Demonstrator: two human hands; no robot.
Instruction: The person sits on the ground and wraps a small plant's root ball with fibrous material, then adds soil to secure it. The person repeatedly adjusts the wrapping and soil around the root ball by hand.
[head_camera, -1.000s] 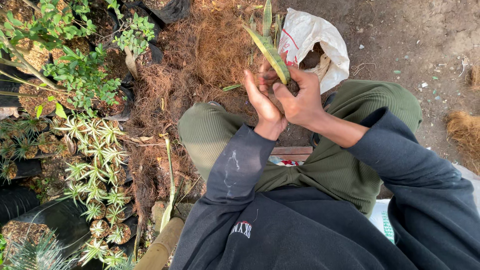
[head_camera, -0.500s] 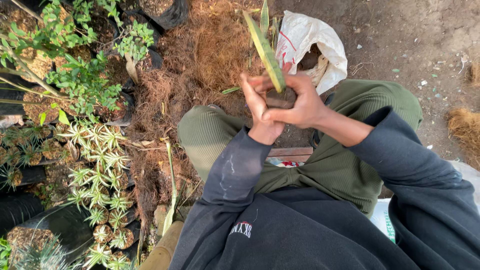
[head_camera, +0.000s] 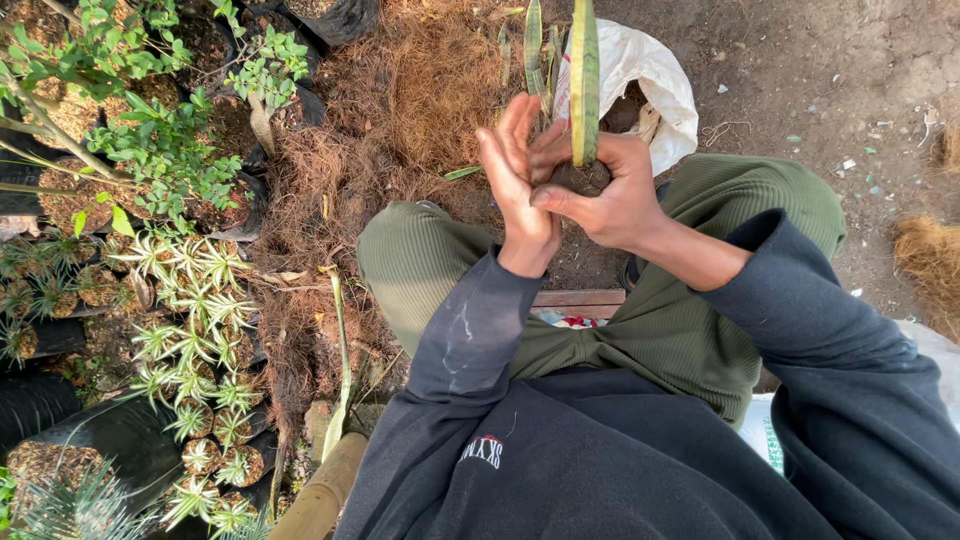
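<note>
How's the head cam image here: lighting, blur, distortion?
Head view: soft, even daylight, no hard shadows or glare. Left hand, right hand and the upright leaf are sharp; the white bag looks bright but keeps detail. Wide-angle stretch shows at the sleeves along the bottom edge.

Open dirt (head_camera: 850, 80) at right; potted plants (head_camera: 190, 300) crowding left, white sack (head_camera: 650, 80) prob. just beyond hands.
</note>
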